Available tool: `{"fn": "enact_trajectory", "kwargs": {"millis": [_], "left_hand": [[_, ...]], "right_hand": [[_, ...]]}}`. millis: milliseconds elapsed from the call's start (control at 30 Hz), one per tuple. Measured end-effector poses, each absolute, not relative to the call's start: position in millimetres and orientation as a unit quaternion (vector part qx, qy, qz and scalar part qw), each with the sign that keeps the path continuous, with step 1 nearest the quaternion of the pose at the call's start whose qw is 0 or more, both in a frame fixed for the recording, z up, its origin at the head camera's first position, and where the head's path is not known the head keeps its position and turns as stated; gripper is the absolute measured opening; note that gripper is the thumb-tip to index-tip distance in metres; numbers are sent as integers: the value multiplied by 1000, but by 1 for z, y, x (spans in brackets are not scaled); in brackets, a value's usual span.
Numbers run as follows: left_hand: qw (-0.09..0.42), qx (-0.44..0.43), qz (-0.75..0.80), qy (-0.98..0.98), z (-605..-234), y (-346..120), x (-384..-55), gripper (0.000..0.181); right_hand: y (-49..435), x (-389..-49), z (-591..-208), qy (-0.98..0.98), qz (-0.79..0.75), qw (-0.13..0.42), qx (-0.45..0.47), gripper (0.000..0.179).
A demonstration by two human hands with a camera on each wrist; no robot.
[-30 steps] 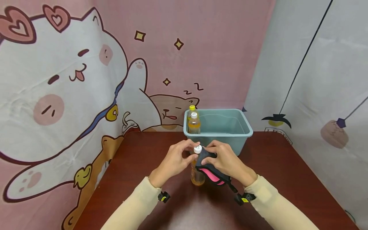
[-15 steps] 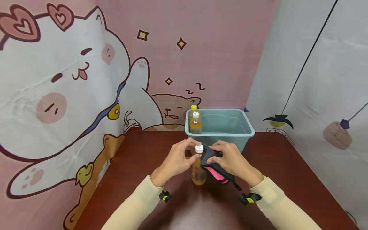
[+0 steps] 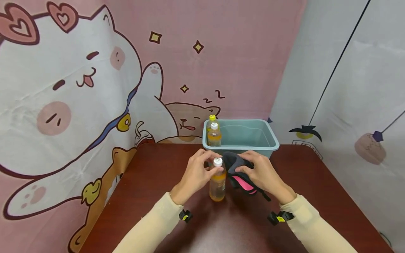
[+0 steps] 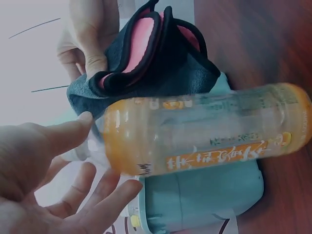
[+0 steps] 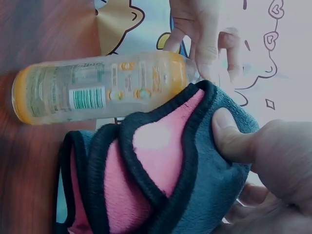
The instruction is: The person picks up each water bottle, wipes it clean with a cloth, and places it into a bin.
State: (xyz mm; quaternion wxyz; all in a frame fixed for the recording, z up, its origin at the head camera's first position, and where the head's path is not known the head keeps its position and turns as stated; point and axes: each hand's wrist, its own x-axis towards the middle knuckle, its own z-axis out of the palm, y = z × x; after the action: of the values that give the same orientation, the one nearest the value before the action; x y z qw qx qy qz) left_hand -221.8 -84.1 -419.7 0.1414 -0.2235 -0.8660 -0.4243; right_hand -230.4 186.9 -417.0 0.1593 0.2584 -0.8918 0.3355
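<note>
A clear plastic bottle with a white cap and orange bands stands upright on the table. My left hand holds it near the neck, thumb and fingers on either side; in the left wrist view, the left hand's thumb touches just below the cap. My right hand grips a folded cleaning cloth, dark grey with pink inside and black edging. It hangs just right of the bottle. In the right wrist view, the right thumb presses on the grey side of the cloth, and a barcode shows on the bottle.
Behind the hands stands a light blue plastic bin. Two bottles are in its left corner: a white-capped bottle and a yellow-capped bottle behind it. The dark red table backs onto a printed curtain.
My right hand has moved right with the cloth, uncovering more of the bottle's upper part. My left hand stays at the bottle's neck.
</note>
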Motion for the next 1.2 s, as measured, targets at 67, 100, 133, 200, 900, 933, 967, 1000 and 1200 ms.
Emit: {"fn": "enact_trajectory", "kwargs": {"millis": [67, 100, 133, 200, 900, 933, 967, 1000, 1200], "left_hand": [[128, -223, -433, -864, -418, -86, -221, 42], [120, -225, -438, -862, -417, -87, -221, 44], [114, -228, -442, -860, -417, -88, -220, 45], [107, -235, -444, -858, -416, -90, -220, 49], [117, -263, -427, -857, -417, -95, -228, 39], [116, -264, -427, -857, -417, -95, -229, 39], [113, -265, -428, -857, -417, -95, -229, 39], [111, -265, -430, -856, -417, -95, -229, 39], [102, -263, -438, -853, -418, -97, -229, 39]], "right_hand": [[187, -231, -417, -886, 350, 161, 257, 40], [188, -231, -418, -886, 352, 162, 256, 42], [187, -231, -419, -884, 355, 164, 256, 45], [187, -232, -422, -882, 362, 166, 253, 51], [157, -235, -436, -860, 392, 147, 293, 45], [157, -236, -436, -861, 390, 142, 295, 44], [157, -236, -437, -862, 388, 137, 297, 44], [157, -237, -437, -863, 385, 131, 298, 43], [162, -238, -443, -873, 362, 114, 307, 46]]}}
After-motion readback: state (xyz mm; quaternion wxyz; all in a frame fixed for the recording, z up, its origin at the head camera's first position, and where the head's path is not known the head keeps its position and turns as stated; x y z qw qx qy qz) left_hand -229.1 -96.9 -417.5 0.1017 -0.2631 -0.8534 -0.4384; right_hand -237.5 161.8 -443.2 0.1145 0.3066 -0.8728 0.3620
